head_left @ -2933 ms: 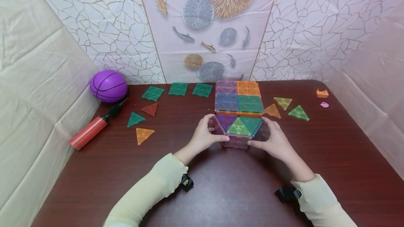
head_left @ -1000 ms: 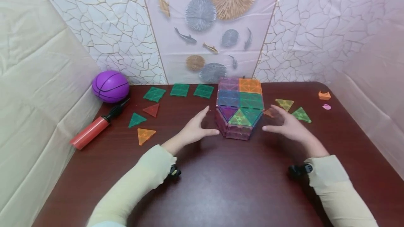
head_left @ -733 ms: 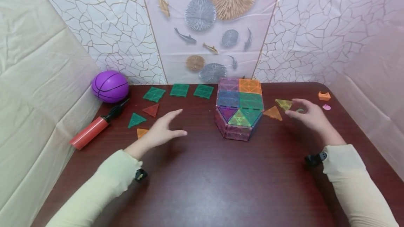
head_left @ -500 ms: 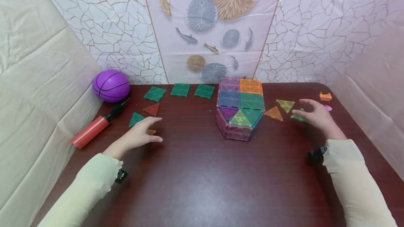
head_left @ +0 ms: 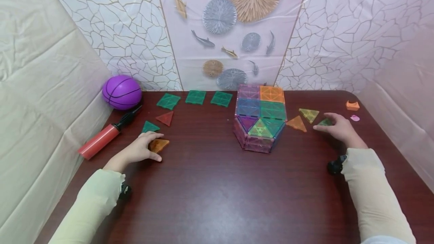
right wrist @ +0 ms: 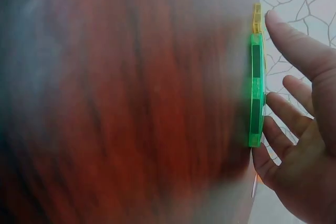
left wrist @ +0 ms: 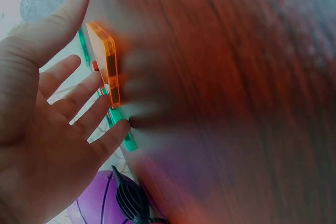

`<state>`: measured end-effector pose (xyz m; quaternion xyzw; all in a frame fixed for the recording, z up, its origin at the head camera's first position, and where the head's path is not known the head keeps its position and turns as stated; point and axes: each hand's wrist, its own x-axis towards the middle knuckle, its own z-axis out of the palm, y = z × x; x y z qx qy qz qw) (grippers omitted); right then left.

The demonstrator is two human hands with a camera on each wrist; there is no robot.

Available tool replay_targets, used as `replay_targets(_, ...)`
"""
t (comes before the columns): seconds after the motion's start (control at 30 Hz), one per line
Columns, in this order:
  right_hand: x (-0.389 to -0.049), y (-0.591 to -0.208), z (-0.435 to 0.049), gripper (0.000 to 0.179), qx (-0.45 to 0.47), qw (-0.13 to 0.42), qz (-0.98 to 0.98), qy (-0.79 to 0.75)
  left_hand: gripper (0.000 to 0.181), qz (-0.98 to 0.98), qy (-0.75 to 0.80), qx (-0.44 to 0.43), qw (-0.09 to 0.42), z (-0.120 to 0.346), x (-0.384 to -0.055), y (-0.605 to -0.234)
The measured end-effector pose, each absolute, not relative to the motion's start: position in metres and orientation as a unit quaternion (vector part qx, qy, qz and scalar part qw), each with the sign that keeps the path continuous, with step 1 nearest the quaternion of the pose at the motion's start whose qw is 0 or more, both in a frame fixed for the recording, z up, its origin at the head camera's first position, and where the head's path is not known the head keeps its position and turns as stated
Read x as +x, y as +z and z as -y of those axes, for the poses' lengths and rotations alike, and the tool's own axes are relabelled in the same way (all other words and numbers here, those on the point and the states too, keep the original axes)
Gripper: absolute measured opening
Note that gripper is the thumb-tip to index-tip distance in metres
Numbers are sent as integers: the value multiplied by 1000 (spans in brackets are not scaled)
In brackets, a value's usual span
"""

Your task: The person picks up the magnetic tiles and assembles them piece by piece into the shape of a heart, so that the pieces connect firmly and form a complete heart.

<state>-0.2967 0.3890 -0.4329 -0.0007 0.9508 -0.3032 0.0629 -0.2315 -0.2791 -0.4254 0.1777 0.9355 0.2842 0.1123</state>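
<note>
My left hand (head_left: 137, 149) is low over the left side of the table, fingers spread around an orange triangle magnetic tile (head_left: 161, 145) that lies flat. In the left wrist view this orange tile (left wrist: 105, 61) lies beyond the palm, between thumb and fingers, with no pinch on it. On the right, my right hand (head_left: 343, 129) arches over a green triangle tile (head_left: 325, 122), partly covering it. The right wrist view has that green tile (right wrist: 255, 90) edge-on, close to relaxed fingers (right wrist: 286, 109). Between the hands stands a block built of coloured tiles (head_left: 260, 117).
Near the left hand lie a green triangle (head_left: 150, 126) and a red triangle (head_left: 165, 118). Several green squares (head_left: 195, 97) line the back. A purple ball (head_left: 122, 92) and red pump (head_left: 101, 140) sit left. Yellow (head_left: 309, 114) and orange triangles (head_left: 297, 123) lie right of the block.
Both hands have let go of the tile block and moved apart, left hand to the orange triangle, right hand to the green one. The block's front section now sits against its back section.
</note>
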Motion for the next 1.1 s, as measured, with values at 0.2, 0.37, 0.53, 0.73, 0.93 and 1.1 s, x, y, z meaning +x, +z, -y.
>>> replay_targets(0.2, -294, -435, -393, 87, 7, 76, -953, -293, 74, -939, 270, 181, 107, 286, -235, -429)
replay_targets(0.37, -292, -435, -395, 80, 4, 70, -955, -289, 71, -943, 260, 189, 88, 287, -237, -433)
replay_targets(0.53, -290, -432, -395, 82, -12, 56, -958, -280, 74, -949, 244, 180, 82, 287, -238, -434)
replay_targets(0.73, -285, -430, -396, 89, -3, 80, -959, -271, 76, -949, 254, 174, 75, 287, -237, -433)
replay_targets(0.93, -281, -432, -398, 75, 8, 74, -960, -270, 76, -941, 289, 161, 73, 286, -238, -435)
replay_targets(1.1, -279, -433, -399, 65, 17, 62, -957, -281, 74, -938, 308, 133, 92, 285, -237, -434)
